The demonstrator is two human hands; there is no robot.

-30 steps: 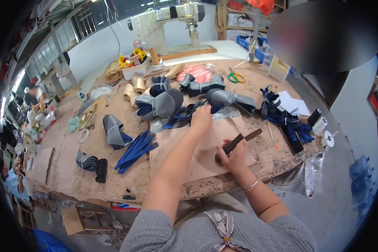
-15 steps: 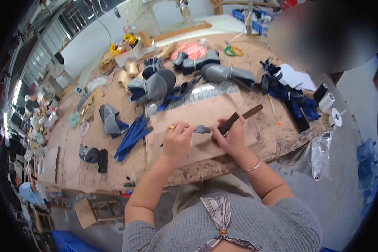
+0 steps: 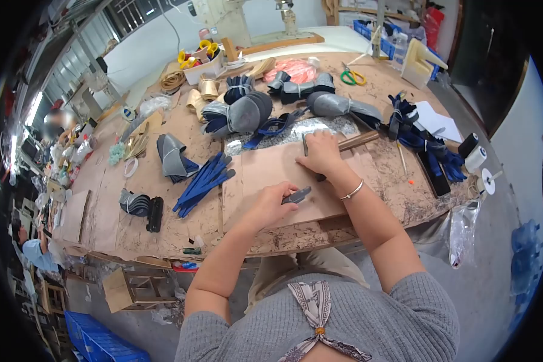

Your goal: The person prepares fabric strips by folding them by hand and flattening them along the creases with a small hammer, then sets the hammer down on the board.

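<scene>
My left hand is closed on a short dark grey strip with a rounded end, low over a large tan sheet on the workbench. Further forward, my right hand has its fingers bent at the sheet's far edge, by a foil-like silvery slab. A dark edge shows at its fingertips, but what the fingers hold is hidden. A brown wooden stick lies just right of that hand. Left of the sheet is a pile of blue straps.
Tied bundles of grey and navy pieces lie beyond the slab. Green-and-yellow scissors rest farther back. Thread spools stand at the right edge. A black block sits at left. Another person is at far left.
My right hand has moved forward, away from the dark brown tool it held upright. My left hand has come down and nearer with the grey strip. The view has shifted slightly.
</scene>
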